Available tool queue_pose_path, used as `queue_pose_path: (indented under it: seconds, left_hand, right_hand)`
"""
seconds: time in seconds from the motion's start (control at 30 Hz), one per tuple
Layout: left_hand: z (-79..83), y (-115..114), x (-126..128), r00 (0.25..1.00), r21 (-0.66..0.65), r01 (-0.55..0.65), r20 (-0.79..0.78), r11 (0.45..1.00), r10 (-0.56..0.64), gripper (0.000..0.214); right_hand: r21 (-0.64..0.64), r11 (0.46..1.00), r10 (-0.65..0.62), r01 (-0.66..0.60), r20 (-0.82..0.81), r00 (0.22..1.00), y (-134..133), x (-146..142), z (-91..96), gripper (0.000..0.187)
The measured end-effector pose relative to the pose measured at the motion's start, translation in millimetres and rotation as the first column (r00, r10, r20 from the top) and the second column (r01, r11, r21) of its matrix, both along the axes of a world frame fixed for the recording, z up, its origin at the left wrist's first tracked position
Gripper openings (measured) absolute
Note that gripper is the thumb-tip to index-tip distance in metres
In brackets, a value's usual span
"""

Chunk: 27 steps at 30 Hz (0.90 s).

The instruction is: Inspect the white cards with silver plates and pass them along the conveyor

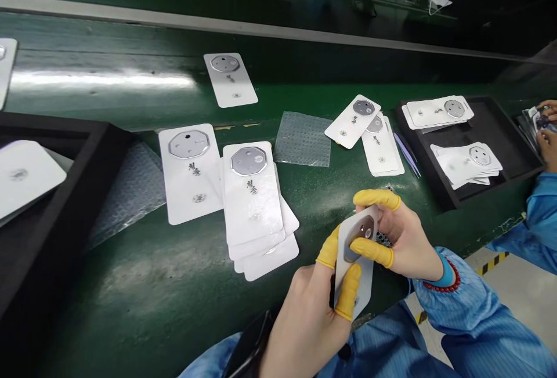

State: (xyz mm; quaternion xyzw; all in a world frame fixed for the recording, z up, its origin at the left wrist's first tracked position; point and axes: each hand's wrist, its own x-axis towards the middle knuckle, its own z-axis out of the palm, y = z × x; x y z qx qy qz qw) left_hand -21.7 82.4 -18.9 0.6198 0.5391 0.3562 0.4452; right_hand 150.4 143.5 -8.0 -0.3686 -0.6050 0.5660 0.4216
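Observation:
Close to my body, both hands grip one white phone back cover (368, 271) with a round grey camera plate near its top. The cover is tilted and turned partly edge-on. My left hand (311, 311) pinches its left edge and lower part, thumb on the front face. At the upper right of the cover is my right hand (404, 230), its thumb pressed beside the camera plate and a finger over the top edge. Yellow finger cots sit on several fingertips. Left of my hands lies a fanned stack of similar covers (255, 204), with another cover (190, 178) beside it.
Bubble wrap (303, 139), two overlapping covers (353, 123) and purple tweezers (407, 155) lie beyond my hands. A black tray (522, 140) holds cover stacks at right; another black tray (87, 134) stands left. A single cover (232, 87) lies farther back. A co-worker's hands (548, 137) are far right.

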Motion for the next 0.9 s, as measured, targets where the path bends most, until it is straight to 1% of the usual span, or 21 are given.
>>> queue_pose_path:
  seconds: [0.1, 0.17, 0.3, 0.43, 0.5, 0.6, 0.73, 0.83, 0.9]
  left_hand:
    - [0.4, -2.1, -1.5, 0.997, -0.075, 0.030, 0.079, 0.997, -0.024, 0.036]
    - [0.8, -2.9, -1.9, 0.994, -0.111, 0.050, 0.106, 0.993, -0.039, 0.029]
    - [1.6, -2.9, -1.6, 0.993, -0.144, 0.068, 0.107, 0.987, -0.053, 0.021]
    - [3.2, -2.7, -2.4, 0.992, -0.158, 0.092, 0.104, 0.983, -0.076, 0.010]
    - [4.2, -3.1, -3.1, 0.992, -0.151, 0.090, 0.097, 0.985, -0.075, 0.006]
    - [5.6, -3.9, -3.8, 0.995, -0.124, 0.067, 0.078, 0.990, -0.057, 0.012]
    - [7.3, -4.7, -4.8, 0.997, -0.095, 0.059, 0.045, 0.994, -0.055, 0.024]
    - [7.4, -5.4, -5.8, 0.998, -0.089, 0.063, 0.022, 0.994, -0.061, 0.026]
    - [6.4, -6.0, -6.0, 0.999, -0.073, 0.050, 0.021, 0.996, -0.048, 0.025]
  right_hand:
    - [0.006, 0.998, 0.068, -0.068, -0.004, 0.998, 0.9, 4.3, 3.6, 0.049]
    - [-0.007, 0.996, 0.090, -0.090, -0.020, 0.996, 1.2, 5.3, 5.7, 0.046]
    - [-0.034, 0.995, 0.093, -0.094, -0.035, 0.995, 1.6, 4.5, 7.9, 0.046]
    - [-0.044, 0.988, 0.146, -0.149, -0.061, 0.987, 3.9, 5.5, 9.1, 0.047]
    - [-0.027, 0.987, 0.157, -0.159, -0.059, 0.986, 5.0, 6.2, 9.8, 0.048]
    - [0.015, 0.991, 0.136, -0.135, -0.042, 0.990, 4.6, 4.4, 10.3, 0.044]
    - [0.049, 0.997, 0.058, -0.055, -0.048, 0.997, 0.5, -2.0, 7.9, 0.037]
    - [0.088, 0.996, 0.025, -0.021, -0.034, 0.999, -1.8, -4.3, 5.7, 0.038]
    - [0.076, 0.997, 0.025, -0.022, -0.028, 0.999, -2.4, -3.9, 6.4, 0.039]
